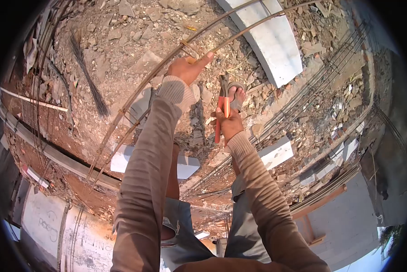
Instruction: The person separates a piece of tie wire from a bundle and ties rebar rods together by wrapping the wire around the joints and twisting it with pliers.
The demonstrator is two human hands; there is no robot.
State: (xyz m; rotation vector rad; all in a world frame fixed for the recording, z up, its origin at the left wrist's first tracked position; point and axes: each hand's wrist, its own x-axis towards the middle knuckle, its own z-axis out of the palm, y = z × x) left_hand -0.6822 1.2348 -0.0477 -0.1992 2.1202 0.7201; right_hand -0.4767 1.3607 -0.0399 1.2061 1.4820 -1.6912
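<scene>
My left hand (185,70) is closed on the nearer of two long rusty steel reinforcing bars (246,29), with its index finger stretched along the bar. A small stirrup tie (185,43) joins the bars just beyond my knuckles. In my right hand (230,124) is a pair of pincers (226,104) with orange-red handles; the dark metal head points up and away. The pincers are apart from the bars, above the ground near my sandalled foot (236,94). Whether the jaws are parted I cannot tell.
Rubble covers the ground. A pale slab (271,50) lies at upper right, and white blocks (276,154) lie nearer. A bundle of thin wires (86,75) lies at left. More reinforcing cages (321,86) stretch along the right. A concrete edge (63,156) runs along the left.
</scene>
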